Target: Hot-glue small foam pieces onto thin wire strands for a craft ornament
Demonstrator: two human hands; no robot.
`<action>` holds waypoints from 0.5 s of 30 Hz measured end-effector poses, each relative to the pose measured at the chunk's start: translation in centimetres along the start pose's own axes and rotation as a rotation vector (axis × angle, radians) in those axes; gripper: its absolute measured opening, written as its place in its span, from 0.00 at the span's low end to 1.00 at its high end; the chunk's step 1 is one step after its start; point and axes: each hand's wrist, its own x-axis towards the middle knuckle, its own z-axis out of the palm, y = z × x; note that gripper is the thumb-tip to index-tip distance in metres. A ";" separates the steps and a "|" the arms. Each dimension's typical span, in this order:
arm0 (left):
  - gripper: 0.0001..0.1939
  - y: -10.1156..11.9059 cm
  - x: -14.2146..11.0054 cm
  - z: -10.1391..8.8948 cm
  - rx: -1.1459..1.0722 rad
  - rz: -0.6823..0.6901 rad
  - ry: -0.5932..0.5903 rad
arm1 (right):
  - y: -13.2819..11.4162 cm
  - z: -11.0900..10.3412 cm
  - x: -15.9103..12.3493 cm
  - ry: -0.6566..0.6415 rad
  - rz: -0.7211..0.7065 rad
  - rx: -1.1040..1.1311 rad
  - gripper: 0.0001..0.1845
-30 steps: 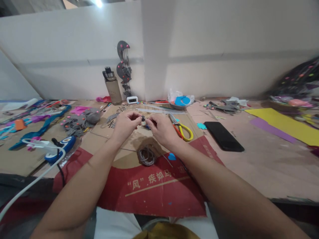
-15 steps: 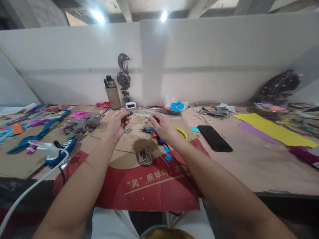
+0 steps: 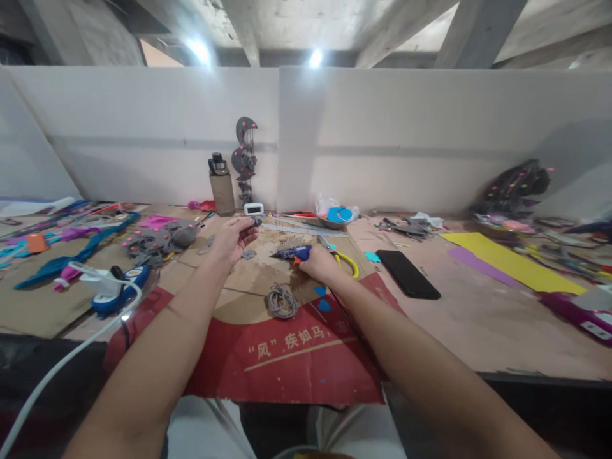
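Note:
Between the fingertips of my left hand (image 3: 233,240) is a small dark grey piece (image 3: 257,222), too small to make out further. My right hand (image 3: 319,262) is closed around a blue glue gun (image 3: 295,252) with an orange trigger, its nozzle pointing left above the cardboard. The gun's black cord runs down beneath my right forearm. Below and between the hands lies a coil of grey cord (image 3: 282,301) on the red and brown cardboard (image 3: 296,376). Yellow-handled scissors (image 3: 348,262) lie partly hidden behind my right hand.
A black phone (image 3: 407,274) lies to the right, near yellow sheets (image 3: 511,258). At left are a blue power strip (image 3: 136,278) with a white cable and grey felt pieces (image 3: 160,241). A bottle (image 3: 222,190) and a plastic-lined bowl (image 3: 336,214) stand at the back.
My hands have separated, the left keeping the small grey piece. My right hand has gone down onto the glue gun and taken hold of it. The head view has tilted up.

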 end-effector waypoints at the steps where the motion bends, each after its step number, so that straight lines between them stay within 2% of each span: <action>1: 0.03 0.0 0.0 0.0 0.018 -0.012 0.007 | 0.2 -0.1 0.3 -0.002 0.012 0.029 0.12; 5: 0.04 0.0 0.2 -0.1 0.028 -0.012 0.095 | 0.1 -0.5 1.0 0.091 0.026 0.323 0.13; 9: 0.03 -0.5 0.7 -0.2 0.010 -0.073 0.161 | -1.4 -1.0 0.1 0.162 -0.168 0.711 0.15; 12: 0.03 -0.9 1.0 -0.3 -0.004 -0.105 0.180 | -2.5 -1.2 -1.0 0.098 -0.286 0.901 0.17; 15: 0.03 -1.2 1.2 -0.4 0.006 -0.139 0.149 | -3.1 -1.5 -1.8 0.051 -0.344 0.923 0.15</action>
